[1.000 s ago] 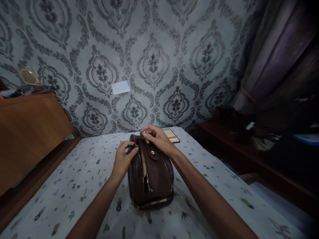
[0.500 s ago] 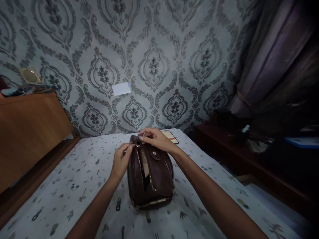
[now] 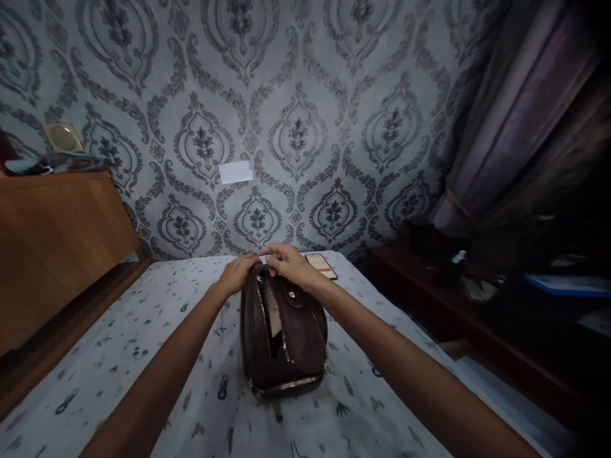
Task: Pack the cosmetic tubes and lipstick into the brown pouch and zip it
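Note:
A dark brown leather bag (image 3: 305, 331) rests on the patterned bedsheet, its far end under both hands. Its front pocket is unzipped, and a beige paper-like piece (image 3: 273, 315) shows inside the gap. My left hand (image 3: 237, 272) is closed over the far left edge of the bag, fingertips partly hidden behind it. Beside it my right hand (image 3: 292, 266) bends its fingers and thumb onto the bag's far top edge; what exactly lies between them is hard to make out. A metal snap (image 3: 292, 294) holds a small tab near the right hand.
A phone with a lit screen (image 3: 321, 266) lies on the bedsheet (image 3: 191, 343) right of the hands. To the left stands a wooden cabinet (image 3: 62, 235) with items on top. Dark furniture (image 3: 405, 280) and a tied curtain (image 3: 496, 140) line the right side.
My left hand has moved from the zipper side of the bag up and over its far edge. The right hand stays at the far end, its fingers slightly shifted.

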`<control>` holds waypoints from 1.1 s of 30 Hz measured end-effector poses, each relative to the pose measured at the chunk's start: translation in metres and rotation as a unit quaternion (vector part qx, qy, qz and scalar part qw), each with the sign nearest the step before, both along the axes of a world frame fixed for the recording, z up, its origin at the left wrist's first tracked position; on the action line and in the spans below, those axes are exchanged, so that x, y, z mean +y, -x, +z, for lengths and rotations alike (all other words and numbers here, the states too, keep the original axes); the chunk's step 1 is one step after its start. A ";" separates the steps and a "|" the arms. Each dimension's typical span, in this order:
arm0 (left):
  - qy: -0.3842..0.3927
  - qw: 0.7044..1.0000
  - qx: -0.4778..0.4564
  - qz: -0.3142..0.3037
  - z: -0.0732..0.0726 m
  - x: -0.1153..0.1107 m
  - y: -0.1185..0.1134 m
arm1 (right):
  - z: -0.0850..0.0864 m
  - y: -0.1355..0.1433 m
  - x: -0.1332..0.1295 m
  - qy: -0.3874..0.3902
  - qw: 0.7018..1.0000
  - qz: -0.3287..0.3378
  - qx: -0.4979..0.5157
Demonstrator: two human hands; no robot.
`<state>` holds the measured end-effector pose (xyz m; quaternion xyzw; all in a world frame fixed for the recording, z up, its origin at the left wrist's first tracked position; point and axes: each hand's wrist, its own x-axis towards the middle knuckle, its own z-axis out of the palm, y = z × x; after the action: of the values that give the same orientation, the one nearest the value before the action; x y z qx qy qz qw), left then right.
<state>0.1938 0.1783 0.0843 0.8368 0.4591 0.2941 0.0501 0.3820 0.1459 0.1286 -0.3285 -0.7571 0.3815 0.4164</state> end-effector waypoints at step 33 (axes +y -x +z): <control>-0.016 0.954 -0.299 -0.022 -0.021 -0.111 -0.012 | -0.026 -0.038 -0.028 -0.026 0.980 -0.076 0.182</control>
<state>0.2059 0.0675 0.0632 0.7210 0.3999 0.5371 0.1783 0.4200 0.1184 0.1024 -0.2989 -0.6514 0.3825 0.5831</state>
